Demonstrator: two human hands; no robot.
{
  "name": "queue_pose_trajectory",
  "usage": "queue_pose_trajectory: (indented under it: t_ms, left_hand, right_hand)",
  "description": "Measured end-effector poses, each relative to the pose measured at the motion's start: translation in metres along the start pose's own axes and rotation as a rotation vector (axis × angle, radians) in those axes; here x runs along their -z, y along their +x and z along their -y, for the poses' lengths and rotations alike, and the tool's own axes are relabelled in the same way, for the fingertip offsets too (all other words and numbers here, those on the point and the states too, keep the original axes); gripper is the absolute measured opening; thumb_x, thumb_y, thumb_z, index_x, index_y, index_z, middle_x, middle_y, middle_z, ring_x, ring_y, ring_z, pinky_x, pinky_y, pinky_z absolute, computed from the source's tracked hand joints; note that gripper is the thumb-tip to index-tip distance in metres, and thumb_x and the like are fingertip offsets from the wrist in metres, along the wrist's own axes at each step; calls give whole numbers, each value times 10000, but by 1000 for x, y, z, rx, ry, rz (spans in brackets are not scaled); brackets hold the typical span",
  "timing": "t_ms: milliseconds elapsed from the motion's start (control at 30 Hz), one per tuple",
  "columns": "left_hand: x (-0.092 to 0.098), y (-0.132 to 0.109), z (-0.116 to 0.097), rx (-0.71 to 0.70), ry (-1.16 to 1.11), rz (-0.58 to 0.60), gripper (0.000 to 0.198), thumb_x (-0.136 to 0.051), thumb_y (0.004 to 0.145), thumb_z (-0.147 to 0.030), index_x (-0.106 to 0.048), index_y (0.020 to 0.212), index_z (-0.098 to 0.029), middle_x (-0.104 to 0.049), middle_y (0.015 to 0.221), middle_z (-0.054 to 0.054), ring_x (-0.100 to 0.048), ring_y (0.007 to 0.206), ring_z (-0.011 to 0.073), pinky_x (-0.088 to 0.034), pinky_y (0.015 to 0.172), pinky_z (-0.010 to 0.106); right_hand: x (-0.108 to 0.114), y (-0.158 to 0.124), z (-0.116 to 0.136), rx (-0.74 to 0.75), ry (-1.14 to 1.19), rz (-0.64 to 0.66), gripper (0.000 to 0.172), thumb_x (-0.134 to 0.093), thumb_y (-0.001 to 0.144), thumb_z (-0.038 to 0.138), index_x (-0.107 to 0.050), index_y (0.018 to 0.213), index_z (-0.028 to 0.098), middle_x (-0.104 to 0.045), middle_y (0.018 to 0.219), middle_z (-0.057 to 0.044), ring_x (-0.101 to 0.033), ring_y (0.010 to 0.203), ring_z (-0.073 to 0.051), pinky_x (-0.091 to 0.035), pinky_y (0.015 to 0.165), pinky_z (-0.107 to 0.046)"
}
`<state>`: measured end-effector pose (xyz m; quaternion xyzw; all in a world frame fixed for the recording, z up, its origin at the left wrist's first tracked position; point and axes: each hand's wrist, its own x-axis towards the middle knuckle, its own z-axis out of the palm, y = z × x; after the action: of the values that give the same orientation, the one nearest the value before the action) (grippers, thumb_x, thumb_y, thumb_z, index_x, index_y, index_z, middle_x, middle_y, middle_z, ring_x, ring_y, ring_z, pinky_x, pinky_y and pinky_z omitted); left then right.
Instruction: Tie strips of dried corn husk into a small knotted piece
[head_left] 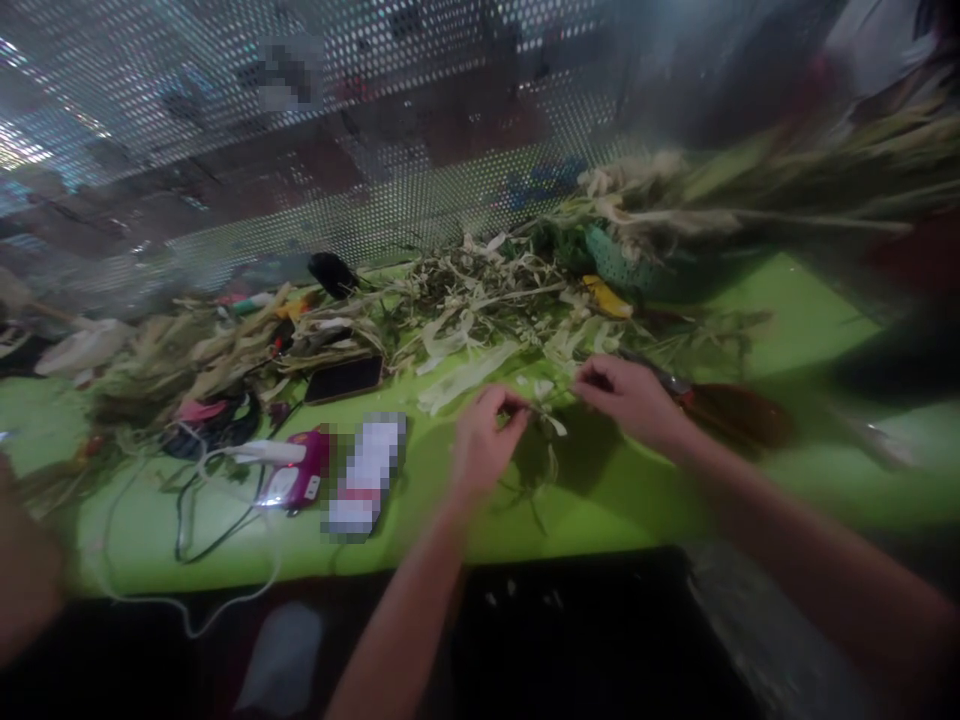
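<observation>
My left hand point(486, 445) is closed in a pinch on a small pale flower point(553, 408), which seems made of dried husk strips. Its whitish petals spread to the right of the fingertips, above the green tabletop point(600, 515). Close by on the right, my right hand point(626, 398) is also pinched; what its fingers hold, if anything, is too small to make out. Loose pale husk strips point(476, 372) lie just beyond both hands. Below the flower, thin stringy bits point(536, 490) rest on the table.
A lit phone point(367, 475), a dark phone point(345, 380) and a purple power box point(304, 470) with a white cable lie at left. Behind are heaped husks point(487, 280), a teal basket point(619, 260) and a perforated metal screen point(390, 150). Someone's arm point(26, 560) shows at far left.
</observation>
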<state>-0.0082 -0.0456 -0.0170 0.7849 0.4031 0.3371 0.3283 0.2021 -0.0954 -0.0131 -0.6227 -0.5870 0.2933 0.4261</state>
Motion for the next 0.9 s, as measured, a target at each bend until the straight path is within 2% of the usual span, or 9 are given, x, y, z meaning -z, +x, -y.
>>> queue_pose_trajectory:
  t_ms: [167,300,367,467,567,667,800,900]
  left_hand:
    - [-4,0,1,23,11,14,36,-596,826,-159,-617,816,-185,-657,835,12,-595,794,144,-459,736,287]
    - [-6,0,1,26,-210,11,40,-638,791,-162,-604,779,-178,-671,886,26,-606,833,143,-473,778,291]
    - [-6,0,0,75,-412,49,83,-669,784,-192,-589,777,-173,-684,936,41,-618,852,142,-483,782,292]
    - [-6,0,-1,151,-684,102,142,-695,781,-218,-560,775,-173,-693,945,45,-633,856,143,-495,787,302]
    - [-7,1,-1,165,-795,124,143,-687,800,-221,-553,780,-175,-699,917,36,-635,848,137,-490,797,301]
    - [-6,1,-1,179,-732,121,118,-665,824,-243,-574,803,-170,-690,865,28,-615,797,123,-473,763,278]
    - [-4,1,-1,185,-542,48,95,-651,824,-246,-612,826,-159,-657,815,25,-583,756,118,-455,723,258]
    - [-2,1,-1,167,-506,19,87,-642,821,-242,-611,832,-161,-651,811,22,-579,751,119,-452,722,256]
  right_hand:
    - [-8,-2,10,-127,686,172,182,-653,794,294,-520,725,191,-681,1026,-56,-565,579,-89,-479,619,-279]
    - [-16,2,5,-270,905,204,161,-649,786,269,-504,756,205,-669,792,-5,-611,571,-119,-480,565,-261]
    - [-19,4,2,-280,927,189,148,-653,778,257,-518,753,202,-640,722,15,-624,590,-127,-493,589,-265]
    - [-21,4,1,-262,905,185,144,-662,769,252,-534,736,195,-634,718,19,-637,609,-130,-503,629,-273]
    - [-22,3,3,-252,875,187,153,-670,771,267,-541,733,194,-628,711,20,-642,612,-138,-496,628,-276]
    - [-20,3,3,-220,819,181,167,-670,787,291,-538,744,197,-628,724,20,-633,612,-138,-489,622,-278]
    - [-16,3,0,-116,635,158,172,-650,825,299,-544,741,193,-616,682,21,-605,618,-127,-483,655,-279]
    - [-15,3,0,-89,566,148,185,-638,839,309,-531,737,197,-606,641,23,-594,598,-134,-477,640,-285]
